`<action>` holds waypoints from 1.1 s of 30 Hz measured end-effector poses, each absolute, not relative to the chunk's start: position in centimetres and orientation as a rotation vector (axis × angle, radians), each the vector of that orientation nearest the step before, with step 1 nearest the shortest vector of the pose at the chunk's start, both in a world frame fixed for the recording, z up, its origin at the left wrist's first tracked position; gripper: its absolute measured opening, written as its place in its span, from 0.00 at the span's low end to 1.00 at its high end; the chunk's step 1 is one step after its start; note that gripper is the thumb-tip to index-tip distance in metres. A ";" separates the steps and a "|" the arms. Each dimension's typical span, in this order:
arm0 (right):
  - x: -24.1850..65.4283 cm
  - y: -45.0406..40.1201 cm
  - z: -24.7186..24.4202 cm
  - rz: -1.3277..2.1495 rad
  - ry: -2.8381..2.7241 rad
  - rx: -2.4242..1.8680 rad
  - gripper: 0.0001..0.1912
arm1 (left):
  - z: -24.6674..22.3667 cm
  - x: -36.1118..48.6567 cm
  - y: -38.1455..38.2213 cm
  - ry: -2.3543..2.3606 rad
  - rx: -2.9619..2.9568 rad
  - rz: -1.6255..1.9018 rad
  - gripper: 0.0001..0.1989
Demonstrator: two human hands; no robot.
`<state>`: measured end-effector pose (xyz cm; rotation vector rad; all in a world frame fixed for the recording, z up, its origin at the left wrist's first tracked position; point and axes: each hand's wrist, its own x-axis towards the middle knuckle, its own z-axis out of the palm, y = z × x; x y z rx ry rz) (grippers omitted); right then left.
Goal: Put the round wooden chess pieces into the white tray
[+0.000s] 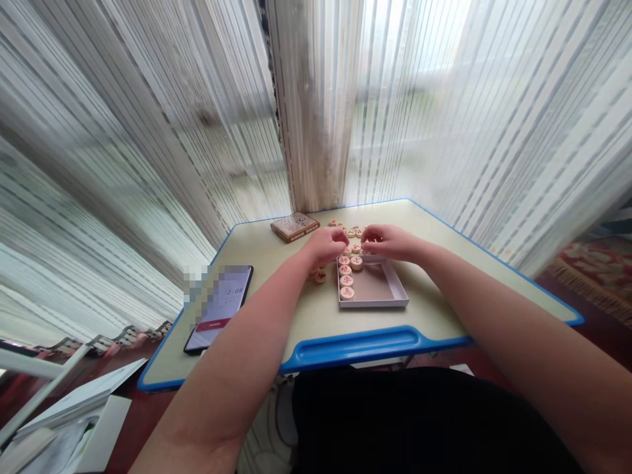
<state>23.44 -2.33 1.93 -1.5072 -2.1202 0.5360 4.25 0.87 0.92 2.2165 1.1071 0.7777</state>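
Observation:
A shallow white box (pixel 374 304) stands near the table's front. Along its left side runs a column of round Chinese chess pieces (pixel 347 281) with red characters, and one more piece (pixel 356 263) sits beside the top of that column. My left hand (pixel 328 242) is at the box's far left corner, its fingers curled together. Facing it across a small gap, my right hand (pixel 388 241) curls its fingers at the far edge. Whatever either hand pinches is hidden by the fingers. Several loose pieces (pixel 351 232) lie beyond and between the hands.
A few pieces (pixel 320 276) lie left of the box, partly behind my left forearm. A brown printed box lid (pixel 295 226) rests at the back left. A phone (pixel 222 309) lies left on the blue-edged table (pixel 434 309). Striped curtains (pixel 316 99) hang behind.

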 end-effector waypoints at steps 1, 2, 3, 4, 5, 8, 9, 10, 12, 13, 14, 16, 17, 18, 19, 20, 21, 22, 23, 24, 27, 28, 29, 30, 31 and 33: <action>23.6 -2.1 1.7 0.482 -2.091 -1.516 0.10 | 0.9 4.3 0.9 1.118 2.225 0.783 0.13; 23.7 -1.8 1.5 0.427 -2.067 -1.524 0.10 | 1.0 4.3 0.9 1.135 2.234 0.791 0.13; 23.8 -1.5 1.3 0.370 -2.049 -1.531 0.10 | 1.0 4.3 0.9 1.158 2.243 0.803 0.13; 24.0 -1.3 1.2 0.313 -2.038 -1.536 0.10 | 1.0 4.4 0.9 1.182 2.252 0.819 0.13; 24.1 -1.1 1.1 0.261 -2.033 -1.537 0.10 | 1.0 4.4 0.9 1.206 2.261 0.835 0.12; 24.4 -0.7 0.9 0.178 -2.008 -1.536 0.10 | 0.8 4.4 1.0 1.258 2.317 0.867 0.12; 24.4 -0.6 0.8 0.176 -1.987 -1.543 0.10 | 0.8 4.3 1.0 1.268 2.368 0.862 0.12; 24.5 -0.6 0.7 0.183 -1.960 -1.554 0.11 | 0.7 4.3 1.0 1.275 2.441 0.843 0.12; 24.7 -0.3 0.5 0.201 -1.901 -1.585 0.12 | 0.6 4.1 1.1 1.279 2.613 0.776 0.11; 24.8 -0.1 0.3 0.207 -1.875 -1.603 0.12 | 0.5 4.1 1.2 1.279 2.684 0.736 0.12; 24.9 0.1 0.1 0.211 -1.852 -1.619 0.12 | 0.5 4.0 1.3 1.281 2.730 0.704 0.12; 25.2 0.5 -0.3 0.216 -1.822 -1.649 0.13 | 0.3 3.9 1.5 1.291 2.750 0.675 0.14; 25.4 0.7 -0.5 0.223 -1.816 -1.661 0.14 | 0.2 3.9 1.6 1.296 2.739 0.671 0.15; 25.5 0.9 -0.6 0.236 -1.816 -1.674 0.15 | 0.1 3.9 1.7 1.297 2.728 0.665 0.16; 25.6 1.0 -0.8 0.254 -1.821 -1.688 0.16 | -0.1 3.8 1.9 1.297 2.716 0.656 0.17; 25.6 1.1 -0.8 0.274 -1.828 -1.701 0.16 | -0.3 3.7 2.0 1.297 2.703 0.645 0.18; 25.6 1.2 -0.9 0.296 -1.836 -1.711 0.17 | -0.4 3.7 2.1 1.299 2.685 0.637 0.19; 25.6 1.2 -0.9 0.316 -1.841 -1.719 0.17 | -0.6 3.6 2.2 1.304 2.661 0.639 0.19; 25.6 1.2 -0.9 0.332 -1.845 -1.721 0.18 | -0.7 3.6 2.3 1.310 2.631 0.655 0.19; 25.5 1.2 -0.9 0.345 -1.849 -1.718 0.19 | -0.9 3.5 2.4 1.312 2.596 0.685 0.19; 25.4 1.2 -1.0 0.381 -1.870 -1.682 0.19 | -1.2 3.5 2.8 1.304 2.475 0.789 0.19; 25.3 1.2 -1.1 0.395 -1.883 -1.661 0.19 | -1.3 3.6 2.9 1.303 2.439 0.810 0.18; 25.3 1.2 -1.2 0.405 -1.895 -1.638 0.18 | -1.4 3.7 3.0 1.299 2.411 0.823 0.18; 25.3 1.2 -1.2 0.413 -1.906 -1.616 0.17 | -1.5 3.7 3.1 1.297 2.389 0.839 0.17; 25.2 1.2 -1.2 0.415 -1.915 -1.596 0.16 | -1.5 3.8 3.1 1.295 2.371 0.859 0.16; 25.2 1.2 -1.3 0.405 -1.920 -1.573 0.15 | -1.5 4.1 3.2 1.293 2.331 0.915 0.15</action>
